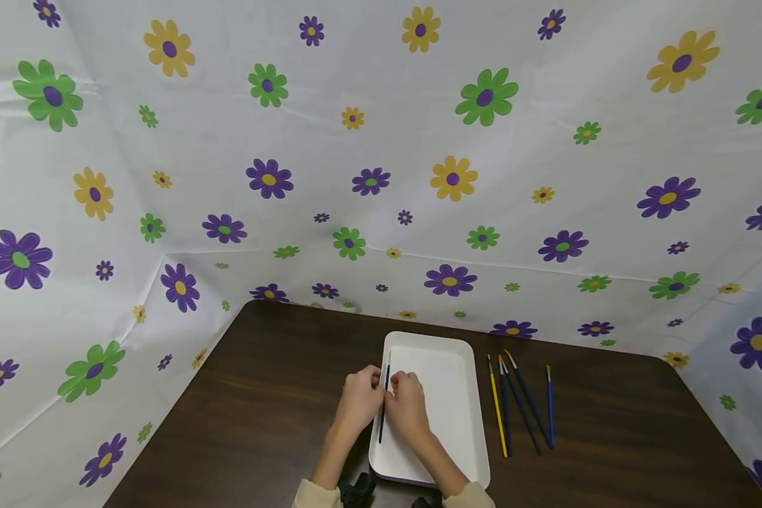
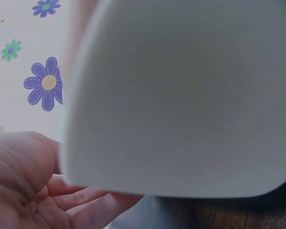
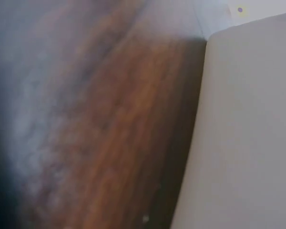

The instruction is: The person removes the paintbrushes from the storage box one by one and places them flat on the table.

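Observation:
A slim dark paintbrush (image 1: 382, 421) lies lengthwise along the left side of a shallow white tray (image 1: 460, 409). My left hand (image 1: 358, 401) reaches over the tray's left rim and pinches the brush near its middle. From the tray side, my right hand (image 1: 409, 409) pinches it at about the same spot, and the two hands' fingertips nearly meet. Those fingertips hide part of the handle. In the left wrist view, the pale tray (image 2: 181, 114) covers much of the left hand (image 2: 35, 191). The right wrist view catches the tray's side (image 3: 243, 129), without the hand.
Right of the tray lie a yellow paintbrush (image 1: 497, 409) and several blue ones, among them a short blue brush (image 1: 550, 406) farthest right. The dark wooden table (image 1: 260, 395) backs onto a flower-patterned cloth (image 1: 368, 134). Black wrist gear (image 1: 358, 490) sits by the left sleeve.

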